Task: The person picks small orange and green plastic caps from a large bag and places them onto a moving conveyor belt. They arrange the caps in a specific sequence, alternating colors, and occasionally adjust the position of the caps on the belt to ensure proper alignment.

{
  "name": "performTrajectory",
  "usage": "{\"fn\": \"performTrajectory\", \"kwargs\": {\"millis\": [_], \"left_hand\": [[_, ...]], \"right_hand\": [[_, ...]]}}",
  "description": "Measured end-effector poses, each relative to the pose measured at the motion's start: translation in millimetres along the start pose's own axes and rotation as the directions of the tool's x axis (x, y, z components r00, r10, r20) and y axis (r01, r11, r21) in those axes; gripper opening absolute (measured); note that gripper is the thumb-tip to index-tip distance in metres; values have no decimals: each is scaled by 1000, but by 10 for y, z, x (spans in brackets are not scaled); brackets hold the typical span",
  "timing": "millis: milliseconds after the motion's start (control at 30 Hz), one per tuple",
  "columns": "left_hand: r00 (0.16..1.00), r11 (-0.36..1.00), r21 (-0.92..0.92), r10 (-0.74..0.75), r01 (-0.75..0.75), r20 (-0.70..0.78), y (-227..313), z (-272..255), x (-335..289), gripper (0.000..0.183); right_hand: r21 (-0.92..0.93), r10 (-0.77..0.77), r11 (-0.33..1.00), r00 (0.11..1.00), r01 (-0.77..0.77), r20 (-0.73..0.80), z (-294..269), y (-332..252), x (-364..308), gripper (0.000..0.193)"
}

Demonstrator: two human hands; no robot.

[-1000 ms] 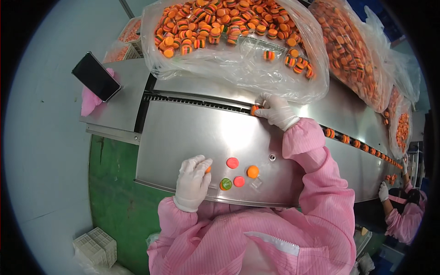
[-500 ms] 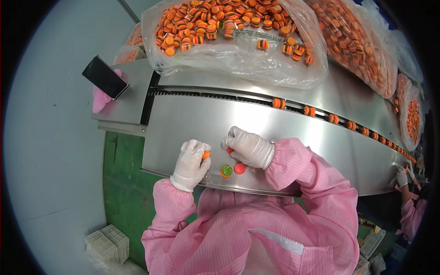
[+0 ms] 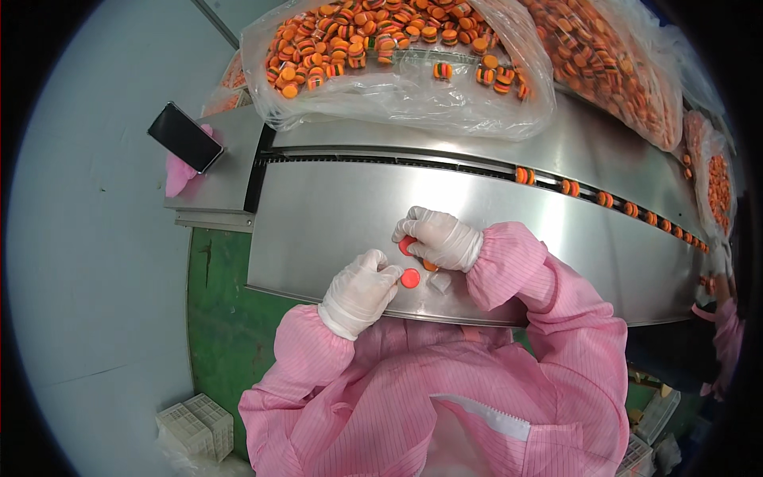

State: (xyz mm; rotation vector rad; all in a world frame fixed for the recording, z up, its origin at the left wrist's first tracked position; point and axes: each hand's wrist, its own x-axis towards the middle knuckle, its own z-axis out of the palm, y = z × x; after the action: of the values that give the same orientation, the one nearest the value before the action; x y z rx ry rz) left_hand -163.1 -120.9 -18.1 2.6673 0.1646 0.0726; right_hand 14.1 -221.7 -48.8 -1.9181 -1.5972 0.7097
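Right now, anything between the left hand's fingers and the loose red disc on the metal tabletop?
Nothing visible: the left hand is right at the left edge of the loose red disc; contact is unclear. The orange disc lies beyond, to the right.

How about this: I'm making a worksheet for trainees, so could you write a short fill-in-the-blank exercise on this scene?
The right hand, pinching a red disc, and the left hand both wear white ____.
Partly hidden by the right hand, a round piece is coloured ____.
The cloth beside the dark-screened phone is coloured ____.
The floor is coloured ____.

Missing words: gloves; orange; pink; green.
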Motion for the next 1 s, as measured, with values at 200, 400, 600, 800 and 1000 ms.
{"fn": "performTrajectory", "kwargs": {"millis": [200,400,600,800,1000], "left_hand": [[972,991,-68,97,-114,-215,-52,46,-33,28],[920,956,-280,-187,90,-343,-94,-104,-153,28],[956,998,-50,7,-22,-292,59,-73,-83,22],[1000,990,142,-13,9,26,132,43,-50,36],[990,988,151,-9,-13,142,157,-13,-52,46]], "right_hand": [[117,49,992,999,-49,-4,-43,-46,-14,19],[467,82,874,988,-133,128,-47,-410,-42,13],[220,-49,972,986,84,-160,-46,-238,-72,13],[-83,-49,996,994,41,-99,-404,-248,-575,25],[-308,-22,951,998,1,-66,-84,-347,-848,43]]}}
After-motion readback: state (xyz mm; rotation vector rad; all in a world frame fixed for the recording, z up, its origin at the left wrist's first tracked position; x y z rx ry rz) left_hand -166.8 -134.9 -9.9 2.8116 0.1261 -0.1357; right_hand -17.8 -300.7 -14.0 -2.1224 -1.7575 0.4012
